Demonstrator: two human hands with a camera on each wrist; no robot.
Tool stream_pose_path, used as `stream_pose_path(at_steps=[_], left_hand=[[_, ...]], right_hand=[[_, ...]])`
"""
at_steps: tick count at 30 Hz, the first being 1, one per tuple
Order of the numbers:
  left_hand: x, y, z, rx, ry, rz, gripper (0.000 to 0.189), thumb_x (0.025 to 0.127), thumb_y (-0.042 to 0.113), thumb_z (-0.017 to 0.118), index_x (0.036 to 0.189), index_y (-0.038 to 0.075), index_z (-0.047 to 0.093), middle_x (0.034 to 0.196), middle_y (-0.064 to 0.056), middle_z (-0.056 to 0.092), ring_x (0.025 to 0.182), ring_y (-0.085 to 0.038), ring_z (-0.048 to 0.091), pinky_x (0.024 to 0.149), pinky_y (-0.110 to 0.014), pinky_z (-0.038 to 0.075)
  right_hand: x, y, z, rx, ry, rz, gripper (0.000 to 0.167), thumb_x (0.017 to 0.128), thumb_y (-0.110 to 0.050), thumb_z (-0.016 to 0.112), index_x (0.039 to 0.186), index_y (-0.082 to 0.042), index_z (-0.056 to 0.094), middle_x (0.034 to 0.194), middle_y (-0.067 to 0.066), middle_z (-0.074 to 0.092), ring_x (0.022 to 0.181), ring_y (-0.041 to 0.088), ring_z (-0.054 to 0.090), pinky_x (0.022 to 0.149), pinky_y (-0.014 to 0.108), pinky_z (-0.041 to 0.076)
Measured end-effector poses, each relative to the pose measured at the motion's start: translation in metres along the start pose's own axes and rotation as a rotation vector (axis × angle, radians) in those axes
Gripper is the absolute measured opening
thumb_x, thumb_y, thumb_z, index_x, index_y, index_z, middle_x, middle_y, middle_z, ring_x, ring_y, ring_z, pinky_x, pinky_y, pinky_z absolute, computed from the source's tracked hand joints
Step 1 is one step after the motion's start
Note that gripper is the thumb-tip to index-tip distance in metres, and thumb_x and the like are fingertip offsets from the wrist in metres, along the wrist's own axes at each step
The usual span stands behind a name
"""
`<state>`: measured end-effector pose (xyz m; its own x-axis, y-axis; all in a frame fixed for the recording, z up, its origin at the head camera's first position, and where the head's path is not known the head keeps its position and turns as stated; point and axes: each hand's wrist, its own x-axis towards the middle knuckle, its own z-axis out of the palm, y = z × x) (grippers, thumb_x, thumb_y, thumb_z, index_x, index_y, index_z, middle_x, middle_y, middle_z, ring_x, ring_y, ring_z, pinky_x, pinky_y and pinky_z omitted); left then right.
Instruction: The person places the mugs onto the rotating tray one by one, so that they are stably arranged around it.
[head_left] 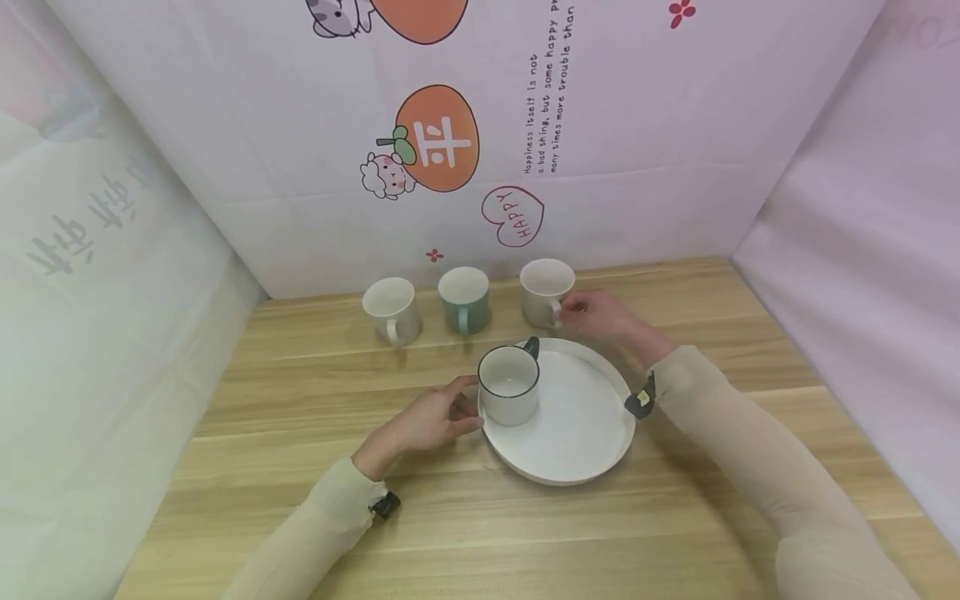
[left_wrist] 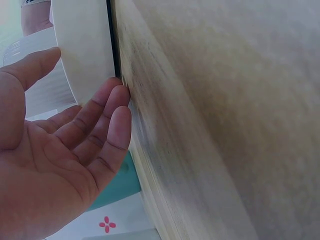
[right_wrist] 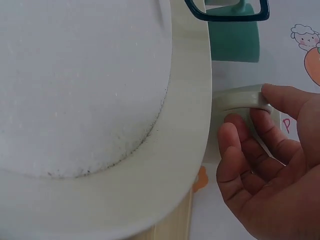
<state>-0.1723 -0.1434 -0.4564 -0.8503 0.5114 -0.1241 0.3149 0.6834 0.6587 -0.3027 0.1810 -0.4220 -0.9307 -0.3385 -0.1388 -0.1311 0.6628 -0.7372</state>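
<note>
My right hand [head_left: 600, 315] pinches the handle of the off-white mug [head_left: 542, 292] behind the tray. In the right wrist view, thumb and index finger meet at that handle [right_wrist: 245, 99], the other fingers bent below it. Beside the left edge of the round white tray [head_left: 581, 421], my left hand [head_left: 431, 417] has its fingers loosely bent, thumb near the rim. The left wrist view shows its fingertips [left_wrist: 119, 125] right at the tray's lower edge. On the tray's left side stands a white mug [head_left: 510, 404] with a black rim and dark handle.
A teal mug [head_left: 468, 312] and another off-white mug [head_left: 401, 321] stand in a row along the back, left of the gripped one. The wooden table [head_left: 300, 417] ends at a printed white cloth [head_left: 637, 167] hanging behind, with cloth on both sides.
</note>
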Motion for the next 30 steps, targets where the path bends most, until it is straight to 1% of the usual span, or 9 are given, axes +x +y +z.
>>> stream_pose_path(at_steps=[4, 9, 13, 17, 22, 25, 27, 30], left_hand=[[0.0, -0.001, 0.001, 0.004, -0.001, -0.003, 0.067, 0.095, 0.033, 0.068, 0.151, 0.015, 0.037, 0.106, 0.0, 0.072, 0.098, -0.012, 0.07, 0.091, -0.031, 0.056], [0.001, -0.002, 0.001, 0.004, 0.005, 0.009, 0.067, 0.095, 0.033, 0.068, 0.151, 0.014, 0.037, 0.106, -0.001, 0.072, 0.098, -0.014, 0.07, 0.091, -0.032, 0.056], [0.001, -0.003, 0.002, 0.009, 0.009, 0.014, 0.067, 0.095, 0.033, 0.068, 0.151, 0.013, 0.037, 0.106, -0.002, 0.073, 0.098, -0.014, 0.07, 0.091, -0.033, 0.057], [0.001, -0.003, 0.002, 0.002, 0.011, 0.015, 0.067, 0.095, 0.033, 0.068, 0.151, 0.013, 0.038, 0.105, -0.002, 0.073, 0.098, -0.013, 0.07, 0.091, -0.033, 0.056], [0.0, -0.002, 0.001, -0.007, 0.011, 0.016, 0.067, 0.095, 0.032, 0.068, 0.151, 0.012, 0.037, 0.105, -0.002, 0.073, 0.097, -0.013, 0.07, 0.091, -0.034, 0.056], [0.0, -0.001, 0.001, -0.011, 0.012, 0.013, 0.067, 0.095, 0.032, 0.068, 0.151, 0.012, 0.037, 0.104, -0.002, 0.073, 0.097, -0.013, 0.069, 0.092, -0.034, 0.056], [0.0, -0.001, 0.001, -0.007, 0.013, 0.014, 0.067, 0.095, 0.032, 0.068, 0.151, 0.012, 0.037, 0.104, -0.002, 0.072, 0.097, -0.013, 0.069, 0.091, -0.034, 0.056], [0.0, -0.001, 0.001, -0.002, 0.013, 0.012, 0.067, 0.095, 0.032, 0.068, 0.151, 0.012, 0.037, 0.104, -0.001, 0.072, 0.097, -0.012, 0.069, 0.091, -0.034, 0.056]], right_hand=[[-0.001, 0.002, -0.002, 0.03, 0.001, -0.002, 0.025, 0.099, -0.029, 0.063, 0.109, -0.007, 0.067, 0.111, 0.013, 0.07, 0.102, 0.026, 0.065, 0.082, 0.03, 0.054], [-0.003, 0.009, -0.007, 0.019, 0.022, -0.005, 0.024, 0.098, -0.028, 0.064, 0.111, -0.007, 0.067, 0.114, 0.013, 0.07, 0.111, 0.028, 0.063, 0.091, 0.035, 0.052], [-0.004, 0.015, -0.01, 0.018, 0.034, -0.027, 0.025, 0.099, -0.026, 0.064, 0.113, -0.007, 0.067, 0.116, 0.014, 0.069, 0.113, 0.03, 0.063, 0.098, 0.041, 0.052], [-0.006, 0.018, -0.013, 0.017, 0.049, -0.031, 0.026, 0.099, -0.027, 0.064, 0.116, -0.008, 0.068, 0.117, 0.014, 0.069, 0.114, 0.03, 0.063, 0.1, 0.043, 0.051], [-0.007, 0.022, -0.017, 0.025, 0.067, -0.014, 0.028, 0.099, -0.025, 0.062, 0.119, -0.005, 0.066, 0.118, 0.016, 0.069, 0.105, 0.031, 0.067, 0.092, 0.04, 0.054], [-0.007, 0.024, -0.019, 0.047, 0.071, 0.002, 0.03, 0.1, -0.024, 0.061, 0.122, -0.003, 0.063, 0.12, 0.019, 0.067, 0.099, 0.032, 0.069, 0.085, 0.042, 0.056], [-0.006, 0.025, -0.021, 0.064, 0.072, 0.014, 0.032, 0.101, -0.023, 0.06, 0.125, -0.002, 0.061, 0.121, 0.021, 0.066, 0.098, 0.033, 0.069, 0.081, 0.042, 0.055], [-0.005, 0.026, -0.023, 0.096, 0.067, 0.035, 0.033, 0.101, -0.022, 0.058, 0.127, -0.001, 0.058, 0.124, 0.025, 0.064, 0.101, 0.036, 0.068, 0.077, 0.042, 0.056]])
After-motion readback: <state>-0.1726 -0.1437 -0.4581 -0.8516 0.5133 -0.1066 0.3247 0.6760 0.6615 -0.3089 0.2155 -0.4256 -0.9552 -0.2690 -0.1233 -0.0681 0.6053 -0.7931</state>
